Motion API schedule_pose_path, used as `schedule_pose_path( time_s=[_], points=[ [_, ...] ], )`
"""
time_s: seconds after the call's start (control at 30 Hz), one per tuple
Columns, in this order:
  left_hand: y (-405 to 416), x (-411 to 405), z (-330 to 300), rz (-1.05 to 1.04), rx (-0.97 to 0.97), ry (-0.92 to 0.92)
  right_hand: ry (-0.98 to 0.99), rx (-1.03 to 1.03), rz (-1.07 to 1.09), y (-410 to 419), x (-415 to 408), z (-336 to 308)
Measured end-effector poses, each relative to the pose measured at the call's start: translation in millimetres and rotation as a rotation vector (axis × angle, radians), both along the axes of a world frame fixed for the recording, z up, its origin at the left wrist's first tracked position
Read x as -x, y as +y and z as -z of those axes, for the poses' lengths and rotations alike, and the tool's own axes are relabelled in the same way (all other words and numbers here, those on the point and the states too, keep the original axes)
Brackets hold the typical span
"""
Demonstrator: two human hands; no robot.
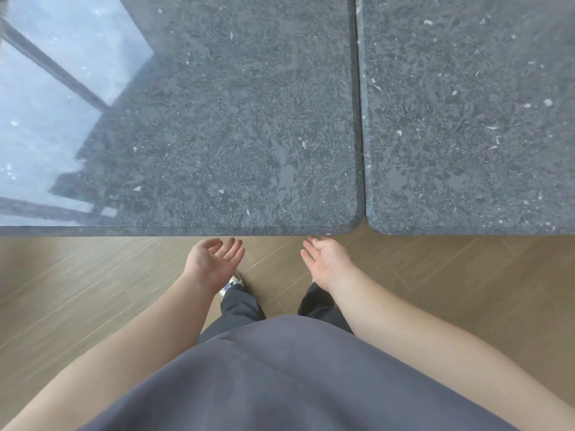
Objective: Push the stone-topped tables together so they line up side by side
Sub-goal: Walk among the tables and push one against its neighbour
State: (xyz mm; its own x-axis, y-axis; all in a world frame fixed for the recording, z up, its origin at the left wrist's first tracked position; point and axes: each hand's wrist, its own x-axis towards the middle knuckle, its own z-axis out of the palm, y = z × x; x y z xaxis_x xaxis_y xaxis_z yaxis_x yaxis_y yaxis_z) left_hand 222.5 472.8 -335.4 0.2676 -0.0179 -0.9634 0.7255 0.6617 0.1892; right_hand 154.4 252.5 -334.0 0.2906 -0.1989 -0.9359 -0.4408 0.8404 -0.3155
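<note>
Two dark grey speckled stone-topped tables fill the upper half of the head view. The left table (217, 119) and the right table (466, 119) stand side by side with only a thin dark seam between them, and their near edges run almost level. My left hand (213, 259) hangs palm up just below the left table's near edge, fingers apart, holding nothing. My right hand (323, 259) is palm up under that table's rounded near right corner, its fingertips at or just beneath the edge.
Wooden plank floor (466, 290) lies under the tables' near edges. A window's bright reflection (46, 104) covers the left table's far left part. My legs and shoes (236, 281) stand close to the table edge.
</note>
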Motion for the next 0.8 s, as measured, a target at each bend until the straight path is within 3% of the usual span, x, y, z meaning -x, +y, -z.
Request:
schedule_pose_path(
  time_s=[0.3, 0.5, 0.67, 0.8],
  points=[
    [71, -45, 14, -0.031, 0.063, -0.015, 0.021, 0.031, 0.221, 54, -29, -1],
    [63, -61, 19, -0.046, 0.086, -0.019, 0.006, 0.001, 0.287, 54, -45, -2],
    [51, -77, 20, -0.130, 0.089, 0.098, 0.009, -0.109, 0.365, 40, -68, 9],
    [39, -79, 24, -0.142, -0.018, 0.102, 0.064, -0.093, 0.372, 38, -76, 16]
  ],
)
